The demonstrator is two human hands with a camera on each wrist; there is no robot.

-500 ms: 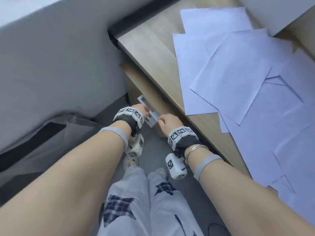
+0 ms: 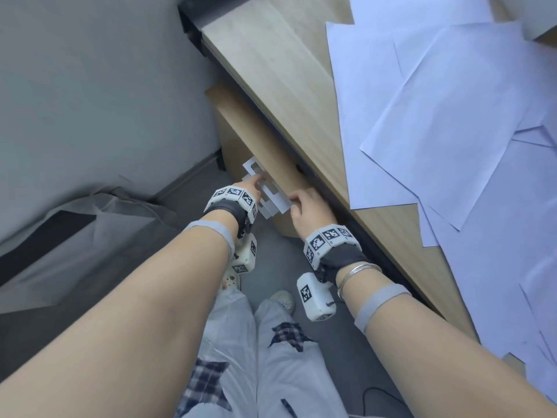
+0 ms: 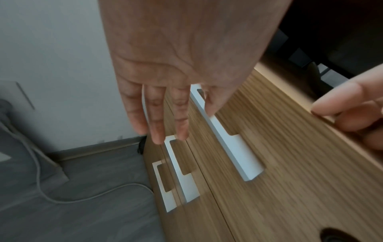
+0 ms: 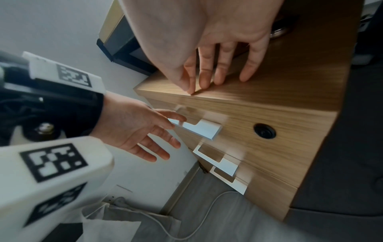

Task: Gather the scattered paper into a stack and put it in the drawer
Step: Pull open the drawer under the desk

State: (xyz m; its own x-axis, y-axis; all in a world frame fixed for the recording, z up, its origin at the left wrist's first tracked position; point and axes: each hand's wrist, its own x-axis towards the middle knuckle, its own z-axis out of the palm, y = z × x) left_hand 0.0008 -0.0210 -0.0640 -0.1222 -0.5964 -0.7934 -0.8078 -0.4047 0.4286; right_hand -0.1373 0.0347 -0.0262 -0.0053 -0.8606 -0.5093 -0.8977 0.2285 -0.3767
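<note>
Several white paper sheets lie scattered and overlapping on the wooden desk. Under the desk stands a wooden drawer cabinet with three white handles; all its drawers look closed. My left hand reaches with straight fingers to the left end of the top handle, holding nothing. My right hand rests on the cabinet's top near its front edge, its fingers lying flat and its thumb at the edge.
Two lower handles sit below the top one, and a round lock hole is in the top drawer front. A white cable runs over the grey floor. Grey fabric lies left by the wall.
Both hands stay at the cabinet front. My left fingers have reached slightly farther onto the top handle.
</note>
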